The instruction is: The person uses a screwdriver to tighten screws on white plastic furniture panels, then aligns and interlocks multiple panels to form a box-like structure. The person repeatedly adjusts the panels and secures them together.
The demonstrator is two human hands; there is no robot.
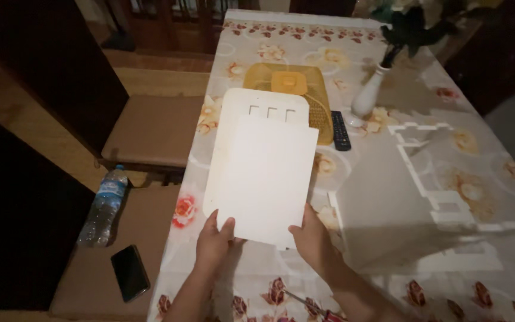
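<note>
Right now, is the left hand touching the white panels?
Touching. The head view shows the left hand gripping the white panels' lower edge, thumb on the front face.

Home dining room, dimly lit. Long table [388,36] under a floral plastic cloth, a white vase [366,95] of flowers near its far right corner, a remote control [340,130] beside it. Cushioned wooden chairs [150,128] along the left edge; water bottle [102,206] and phone [130,272] on one seat.
</note>
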